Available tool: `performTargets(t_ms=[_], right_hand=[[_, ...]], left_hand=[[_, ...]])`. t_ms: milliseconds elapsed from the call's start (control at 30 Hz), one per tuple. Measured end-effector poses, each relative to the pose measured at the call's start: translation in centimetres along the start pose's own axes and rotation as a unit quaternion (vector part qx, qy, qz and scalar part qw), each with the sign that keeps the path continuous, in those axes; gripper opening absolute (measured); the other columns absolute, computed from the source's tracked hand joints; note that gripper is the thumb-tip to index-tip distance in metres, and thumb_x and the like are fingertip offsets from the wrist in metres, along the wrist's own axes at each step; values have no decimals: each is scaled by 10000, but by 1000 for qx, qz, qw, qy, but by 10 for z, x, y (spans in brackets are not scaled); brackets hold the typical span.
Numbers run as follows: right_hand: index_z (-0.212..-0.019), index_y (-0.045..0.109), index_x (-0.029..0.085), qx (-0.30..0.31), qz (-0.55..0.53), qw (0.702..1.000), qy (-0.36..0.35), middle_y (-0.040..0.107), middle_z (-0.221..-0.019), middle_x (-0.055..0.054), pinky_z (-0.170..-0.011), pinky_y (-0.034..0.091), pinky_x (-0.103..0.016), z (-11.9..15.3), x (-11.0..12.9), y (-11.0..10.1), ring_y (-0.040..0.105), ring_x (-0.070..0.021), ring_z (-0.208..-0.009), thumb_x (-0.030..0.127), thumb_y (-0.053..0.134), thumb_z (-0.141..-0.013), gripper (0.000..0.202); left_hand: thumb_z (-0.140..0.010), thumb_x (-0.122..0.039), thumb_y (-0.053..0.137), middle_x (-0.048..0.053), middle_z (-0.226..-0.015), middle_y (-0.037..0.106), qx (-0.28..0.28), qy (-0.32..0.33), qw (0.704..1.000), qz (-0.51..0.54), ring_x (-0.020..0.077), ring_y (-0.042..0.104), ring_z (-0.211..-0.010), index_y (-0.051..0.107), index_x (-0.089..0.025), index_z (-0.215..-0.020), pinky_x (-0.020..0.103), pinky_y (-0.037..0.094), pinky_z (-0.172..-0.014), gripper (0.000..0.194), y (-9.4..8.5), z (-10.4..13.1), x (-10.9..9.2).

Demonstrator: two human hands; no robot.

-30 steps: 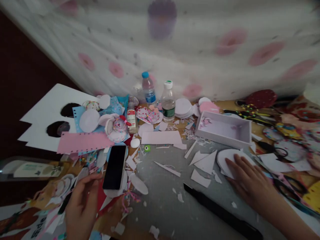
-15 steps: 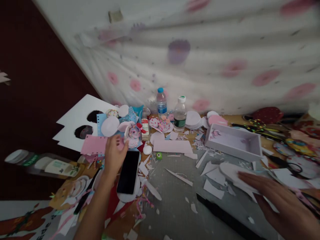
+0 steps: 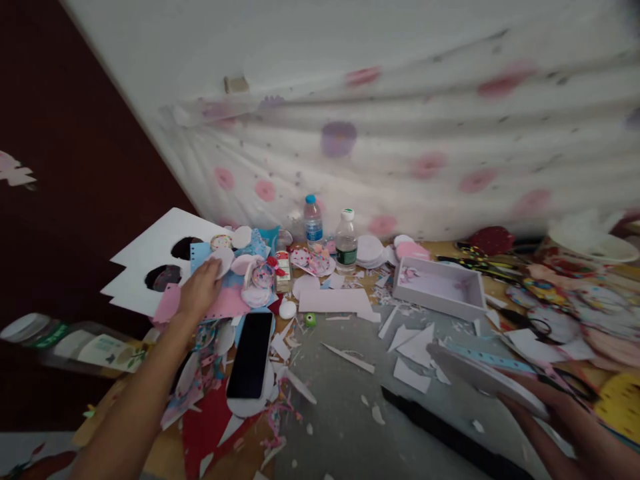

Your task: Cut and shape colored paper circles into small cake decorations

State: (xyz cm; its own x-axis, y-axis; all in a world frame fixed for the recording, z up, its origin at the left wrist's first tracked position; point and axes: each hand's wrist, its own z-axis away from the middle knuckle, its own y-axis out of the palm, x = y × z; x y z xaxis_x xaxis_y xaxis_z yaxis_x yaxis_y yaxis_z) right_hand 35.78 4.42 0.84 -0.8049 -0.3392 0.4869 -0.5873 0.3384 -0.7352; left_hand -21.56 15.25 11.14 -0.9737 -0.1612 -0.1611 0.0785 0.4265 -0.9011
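My left hand (image 3: 200, 291) is closed at the edge of a white paper disc (image 3: 225, 259), fingers over its left side. Under and beside it lie a pink punched sheet (image 3: 227, 303) and a light blue punched sheet (image 3: 199, 251). Just right is a decorated round paper piece (image 3: 259, 287) with a red bow. In my right hand (image 3: 575, 417), at the lower right, is a flat white rounded piece (image 3: 487, 377), held tilted with its thick edge showing; my fingers are partly out of frame. A black cutter-like tool (image 3: 445, 430) lies left of that hand.
A phone (image 3: 251, 355) lies on white discs near the left. Paper scraps litter the grey mat (image 3: 335, 407). Behind stand two bottles (image 3: 313, 223) and a lilac open box (image 3: 440, 290). Scissors (image 3: 575, 383) lie at right; a large bottle (image 3: 85, 343) lies at left.
My left hand has moved left from beside the decorated round piece to the white disc. My right hand has tilted the white piece, turning its edge toward me. The view has shifted right and up.
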Motion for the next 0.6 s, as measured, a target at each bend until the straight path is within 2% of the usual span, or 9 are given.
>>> performTargets(t_ms=[100,167,233,267,300,400,467,500,600], right_hand=[[-1222,488,587,7,-64,998,5,717,-1026,-55,-671,626,-484,-11,14,-13,697,-349,-880,460,517,-807,435],[-1170,541,552,17,-100,995,11,710,-1076,-50,-700,632,-457,-20,21,-22,691,-335,-939,445,526,-822,364],[-1126,585,501,35,-137,990,8,690,-1144,-51,-763,624,-436,-31,29,-28,668,-320,-1030,416,538,-844,299],[-1107,601,467,48,-166,985,3,675,-1181,-54,-806,613,-432,-38,34,-29,649,-314,-1080,392,547,-857,266],[-1091,611,428,65,-202,977,-2,657,-1218,-59,-845,598,-430,-46,41,-27,629,-308,-1121,364,556,-869,237],[-1095,606,323,108,-320,941,-14,636,-1241,-88,-889,568,-417,-74,66,-12,610,-292,-1152,319,557,-902,200],[-1115,591,295,133,-355,925,-12,647,-1184,-87,-877,564,-380,-92,77,4,627,-267,-1098,342,553,-909,215],[-1107,582,288,126,-365,923,-12,663,-1099,-74,-841,570,-352,-100,79,12,648,-249,-1019,362,557,-905,216],[-1094,533,277,98,-369,924,2,639,-940,-38,-732,570,-294,-115,67,30,640,-202,-849,395,531,-917,213]], left_hand=[[-880,-327,417,30,-1019,700,-31,-44,998,-26,267,665,-1001,579,-146,-1156,470,480,-894,367,-30,0,-2],[-903,-346,344,25,-980,677,-89,-84,991,-47,288,647,-1000,566,-124,-1169,545,449,-895,411,-57,4,-10],[-901,-416,351,16,-919,656,-150,-115,981,-48,267,638,-946,572,-120,-1155,543,450,-882,448,-80,15,-30],[-887,-469,399,-13,-862,641,-194,-129,972,-20,217,629,-878,601,-140,-1103,480,471,-872,443,-88,23,-46],[-871,-512,446,-36,-812,627,-189,-117,974,42,165,606,-799,626,-155,-1039,395,495,-830,433,-91,33,-67],[-822,-550,533,-40,-697,619,-16,-7,961,276,127,536,-623,659,-185,-950,242,492,-624,407,-74,70,-148],[-869,-482,506,-14,-728,662,130,63,911,387,145,564,-619,663,-208,-988,233,483,-580,337,-48,92,-203],[-896,-438,485,3,-786,677,178,83,883,427,159,597,-696,666,-218,-983,243,498,-645,298,-33,100,-227],[-925,-407,454,20,-791,660,217,59,824,520,176,592,-767,666,-220,-960,257,492,-732,285,7,104,-276]])
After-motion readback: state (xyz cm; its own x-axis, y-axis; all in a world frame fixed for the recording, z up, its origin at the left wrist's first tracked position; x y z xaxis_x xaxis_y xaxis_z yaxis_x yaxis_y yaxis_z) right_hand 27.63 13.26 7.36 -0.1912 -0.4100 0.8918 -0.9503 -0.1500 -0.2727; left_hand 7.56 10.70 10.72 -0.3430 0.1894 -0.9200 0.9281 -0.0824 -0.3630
